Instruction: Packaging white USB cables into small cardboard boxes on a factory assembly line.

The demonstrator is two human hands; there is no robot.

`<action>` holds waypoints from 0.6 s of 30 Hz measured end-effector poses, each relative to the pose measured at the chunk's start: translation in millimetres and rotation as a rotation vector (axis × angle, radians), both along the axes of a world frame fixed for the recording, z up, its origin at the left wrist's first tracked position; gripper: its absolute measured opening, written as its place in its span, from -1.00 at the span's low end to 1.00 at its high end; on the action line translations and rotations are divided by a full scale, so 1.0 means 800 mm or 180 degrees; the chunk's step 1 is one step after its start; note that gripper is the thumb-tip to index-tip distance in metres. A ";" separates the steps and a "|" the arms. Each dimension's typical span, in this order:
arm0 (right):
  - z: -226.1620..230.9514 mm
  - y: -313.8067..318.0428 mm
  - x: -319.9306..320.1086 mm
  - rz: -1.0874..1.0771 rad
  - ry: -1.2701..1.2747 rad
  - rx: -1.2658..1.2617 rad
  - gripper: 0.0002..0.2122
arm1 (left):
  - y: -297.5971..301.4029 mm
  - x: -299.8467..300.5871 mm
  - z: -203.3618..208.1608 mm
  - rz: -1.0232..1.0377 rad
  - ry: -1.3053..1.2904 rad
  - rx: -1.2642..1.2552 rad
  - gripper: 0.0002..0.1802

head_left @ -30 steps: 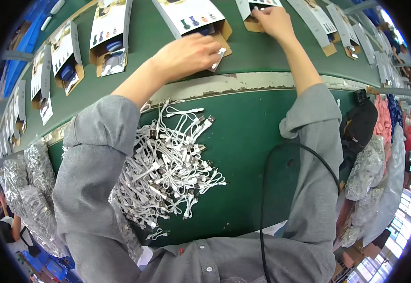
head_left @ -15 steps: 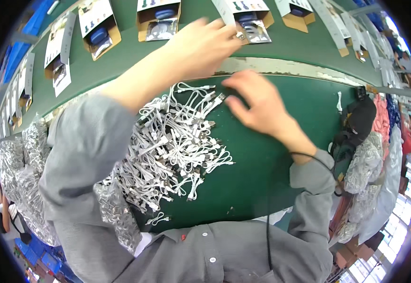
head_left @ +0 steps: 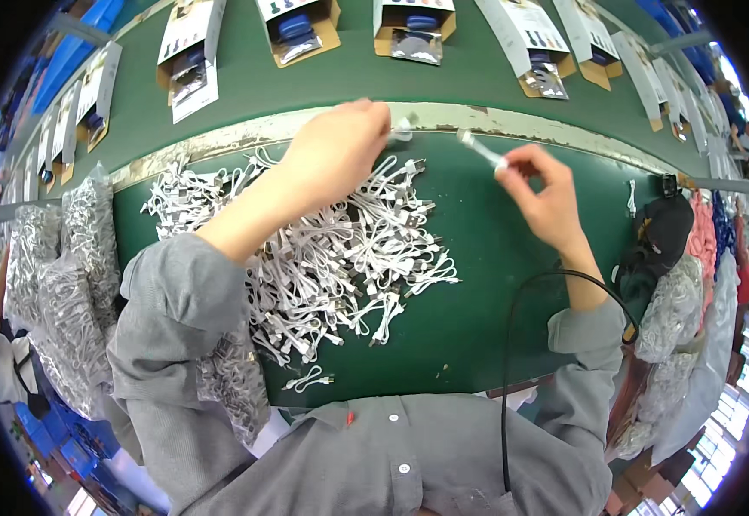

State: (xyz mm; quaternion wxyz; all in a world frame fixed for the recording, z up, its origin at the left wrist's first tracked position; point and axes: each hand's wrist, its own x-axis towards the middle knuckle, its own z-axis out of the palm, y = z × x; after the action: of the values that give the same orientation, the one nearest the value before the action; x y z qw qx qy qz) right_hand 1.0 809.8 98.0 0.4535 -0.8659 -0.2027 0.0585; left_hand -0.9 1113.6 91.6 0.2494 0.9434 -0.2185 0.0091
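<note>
My left hand [head_left: 344, 148] is closed above the far edge of a pile of short white USB cables [head_left: 340, 249]. A blurred white cable end [head_left: 403, 130] sticks out from its fingertips. To the right, my right hand [head_left: 542, 193] pinches another white cable [head_left: 483, 151] between thumb and fingers. That cable points up and left, toward the pale worn ledge, clear of the pile. The pile lies tangled on the green tabletop [head_left: 495, 318], partly hidden by my left forearm. One loose cable [head_left: 309, 379] rests near the front edge.
Beyond the ledge [head_left: 564, 129], open cartons [head_left: 415, 34] with blue items and clear packets stand in a row on a green surface. Bagged cables [head_left: 91, 249] sit at the left. At the right are a black cap [head_left: 667, 228], a lone cable [head_left: 632, 198] and plastic bags [head_left: 671, 301].
My left hand has come back from a carton to above the pile's far edge. My right hand has moved right and now holds a cable out. The cartons appear shifted in view.
</note>
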 end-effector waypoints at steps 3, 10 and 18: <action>-0.007 0.037 0.041 -0.0632 -0.0468 0.0225 -0.86 | 0.017 0.021 0.026 0.0838 0.0209 -0.0559 -0.82; -0.053 0.083 0.164 -0.1192 -0.1217 -0.0515 -0.75 | 0.031 0.147 -0.006 0.1408 -0.0270 -0.0256 -0.74; -0.076 0.068 0.216 -0.1198 -0.1631 -0.0935 -0.83 | -0.040 0.235 -0.038 0.1584 -0.0701 -0.0131 -0.63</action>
State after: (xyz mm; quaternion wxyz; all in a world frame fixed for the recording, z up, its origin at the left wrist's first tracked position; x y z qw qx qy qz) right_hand 174.1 864.2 36.9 0.2612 -0.9307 -0.1362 -0.2169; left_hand 187.4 1081.8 61.5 0.2334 0.9561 -0.0055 0.1771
